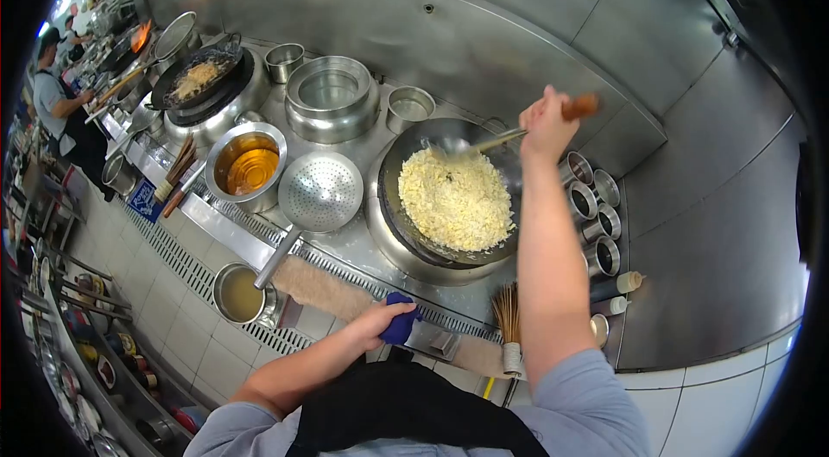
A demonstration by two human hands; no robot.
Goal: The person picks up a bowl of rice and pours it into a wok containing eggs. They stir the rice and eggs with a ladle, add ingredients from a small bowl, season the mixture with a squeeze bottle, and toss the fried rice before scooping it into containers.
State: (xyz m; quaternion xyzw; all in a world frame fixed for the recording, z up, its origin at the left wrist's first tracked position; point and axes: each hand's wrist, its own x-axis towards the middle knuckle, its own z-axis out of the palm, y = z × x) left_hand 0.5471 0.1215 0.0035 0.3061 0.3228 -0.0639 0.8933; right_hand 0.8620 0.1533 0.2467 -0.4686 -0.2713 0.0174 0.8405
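Observation:
My right hand is raised over the far right of the wok, wrapped round the handle of a ladle. The ladle's wooden end sticks out beyond the fist, and its blurred metal head meets the pale yellow fried rice heaped in the wok. Low in front of me, my left hand is closed on a bunched dark blue cloth at the stove's front edge. The wok sits on its round burner, apart from the left hand.
Left of the wok lie a perforated strainer and a pot of amber oil. Farther back are a lidded steel pot and a second wok. Steel cups line the right. A bamboo brush stands in front; a co-worker is far left.

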